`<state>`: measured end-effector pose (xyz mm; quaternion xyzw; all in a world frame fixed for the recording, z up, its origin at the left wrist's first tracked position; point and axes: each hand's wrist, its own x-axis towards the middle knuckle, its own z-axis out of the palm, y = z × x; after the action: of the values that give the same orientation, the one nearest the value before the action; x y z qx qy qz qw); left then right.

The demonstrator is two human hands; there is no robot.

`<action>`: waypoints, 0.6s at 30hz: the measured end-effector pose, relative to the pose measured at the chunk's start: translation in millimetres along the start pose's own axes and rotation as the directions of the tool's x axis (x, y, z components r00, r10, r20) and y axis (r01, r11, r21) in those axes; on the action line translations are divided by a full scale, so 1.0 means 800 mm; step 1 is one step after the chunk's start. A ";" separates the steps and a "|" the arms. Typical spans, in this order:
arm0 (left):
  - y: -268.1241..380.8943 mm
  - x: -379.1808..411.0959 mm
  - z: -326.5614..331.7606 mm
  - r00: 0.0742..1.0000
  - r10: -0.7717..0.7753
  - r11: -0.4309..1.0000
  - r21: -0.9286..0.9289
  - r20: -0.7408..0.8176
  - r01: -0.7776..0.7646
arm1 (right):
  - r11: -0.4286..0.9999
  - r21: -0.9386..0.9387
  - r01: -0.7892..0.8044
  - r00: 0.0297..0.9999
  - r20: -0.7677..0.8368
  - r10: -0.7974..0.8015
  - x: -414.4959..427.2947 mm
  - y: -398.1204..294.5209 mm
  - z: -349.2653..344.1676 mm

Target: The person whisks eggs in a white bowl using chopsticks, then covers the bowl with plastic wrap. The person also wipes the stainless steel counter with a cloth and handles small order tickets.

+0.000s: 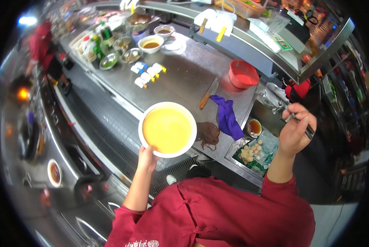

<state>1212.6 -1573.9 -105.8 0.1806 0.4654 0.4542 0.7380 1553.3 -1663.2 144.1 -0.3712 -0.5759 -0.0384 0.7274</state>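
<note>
A white bowl (167,131) of smooth yellow liquid is held by its rim in my left hand (148,157), in front of the counter's near edge. Raised at the right, my right hand (297,131) grips a thin dark-handled utensil (309,131); its far end is blurred, so its kind cannot be told. Below and left of that hand, a tray corner holds eggshells (252,151) and a clear plastic egg carton (269,143), beside a small bowl of reddish-brown liquid (254,127). A purple cloth (228,117) lies on the steel counter (184,80) between my hands.
A cleaver (206,98) with a wooden handle and a red plastic basin (243,74) stand on the counter. Further back are a bowl of brown sauce (151,44), bottles (95,46) and paper slips with clips (147,74). A co-worker (45,52) stands at a lit stove on the left.
</note>
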 end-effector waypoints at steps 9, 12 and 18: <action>0.055 0.115 -0.049 0.998 -0.040 0.999 0.015 -0.055 0.041 | 0.634 -0.678 0.373 0.924 0.329 -0.193 0.110 0.111 0.134; 0.072 0.154 -0.050 0.991 -0.106 0.991 0.086 0.083 0.099 | 0.496 -0.820 0.285 0.944 0.330 0.004 0.127 0.161 0.150; 0.102 0.221 -0.010 0.968 -0.231 0.971 0.090 0.098 0.223 | 0.641 -0.723 0.257 0.954 0.294 -0.051 0.108 0.141 0.164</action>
<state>1192.1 -1383.9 -146.0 0.1791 0.4601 0.3375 0.8014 1530.7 -1473.2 171.3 -0.5901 -0.6229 -0.2901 0.4238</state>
